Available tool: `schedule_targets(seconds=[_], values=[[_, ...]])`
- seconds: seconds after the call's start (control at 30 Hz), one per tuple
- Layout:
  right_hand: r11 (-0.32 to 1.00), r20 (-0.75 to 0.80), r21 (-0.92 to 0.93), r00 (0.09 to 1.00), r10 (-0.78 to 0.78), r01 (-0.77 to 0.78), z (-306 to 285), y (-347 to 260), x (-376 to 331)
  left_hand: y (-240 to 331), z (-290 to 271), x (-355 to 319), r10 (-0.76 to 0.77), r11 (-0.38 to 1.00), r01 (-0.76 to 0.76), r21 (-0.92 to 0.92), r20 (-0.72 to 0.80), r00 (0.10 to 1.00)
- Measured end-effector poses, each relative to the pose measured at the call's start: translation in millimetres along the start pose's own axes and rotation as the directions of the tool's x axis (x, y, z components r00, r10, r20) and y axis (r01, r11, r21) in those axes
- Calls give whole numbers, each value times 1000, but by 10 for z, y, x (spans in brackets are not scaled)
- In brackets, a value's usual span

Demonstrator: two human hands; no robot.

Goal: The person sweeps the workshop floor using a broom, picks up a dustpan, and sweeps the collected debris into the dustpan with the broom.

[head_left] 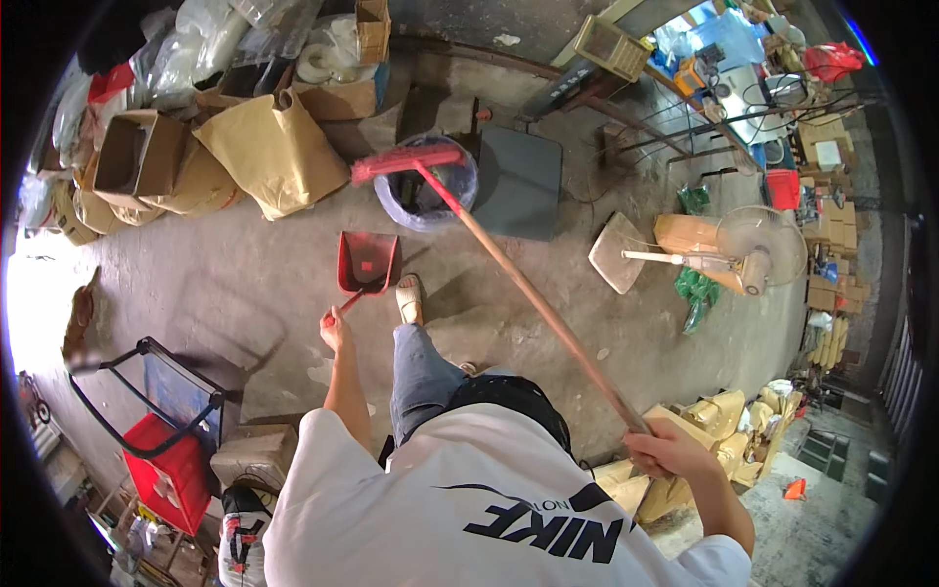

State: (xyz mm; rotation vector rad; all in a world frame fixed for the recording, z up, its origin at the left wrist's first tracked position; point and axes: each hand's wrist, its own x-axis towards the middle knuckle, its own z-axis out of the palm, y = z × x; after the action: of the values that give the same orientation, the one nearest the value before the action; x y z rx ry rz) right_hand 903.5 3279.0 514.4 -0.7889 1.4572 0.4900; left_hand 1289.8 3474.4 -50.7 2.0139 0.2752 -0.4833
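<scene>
Gripping one long broom [533, 295], wooden stick, red head [437, 156]: right hand [671, 448], closed round the near end; broom head far ahead and to its left, overlapping a lined bin [440, 220] in view, contact unclear. Left hand [335, 331], well apart from the right, closed on the handle of one red dustpan [356, 262], pan just ahead, beside a sandalled foot [410, 301].

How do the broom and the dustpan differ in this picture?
The broom has a long, wooden-looking handle; the dustpan shows only a short one. The broom is in the right hand, the dustpan in the left hand. The broom ends in a narrow pinkish-red head, the dustpan in a wide red scoop. Both have reddish ends.
</scene>
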Motion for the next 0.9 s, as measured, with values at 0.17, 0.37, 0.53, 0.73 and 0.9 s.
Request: schedule_targets(seconds=[0.17,0.37,0.53,0.73,0.9], values=[[925,156,364,986,52,-107,-270,145,-387,223,-130,-186,-64,979,50,198,67,996],[975,387,197,922,18,-102,-615,554,-739,61,-347,-128,-97,957,53,285,142,985],[943,-194,-322,970,-147,79,-316,464,248,516,-146,-439,146,645,-20,764,-98,984],[987,43,150,997,-65,58,-755,1193,-72,1682,482,-1237,43,909,-295,293,639,768],[919,280,391,958,-62,-55,-857,1504,226,2034,1257,-2907,-431,776,462,428,896,-106]])
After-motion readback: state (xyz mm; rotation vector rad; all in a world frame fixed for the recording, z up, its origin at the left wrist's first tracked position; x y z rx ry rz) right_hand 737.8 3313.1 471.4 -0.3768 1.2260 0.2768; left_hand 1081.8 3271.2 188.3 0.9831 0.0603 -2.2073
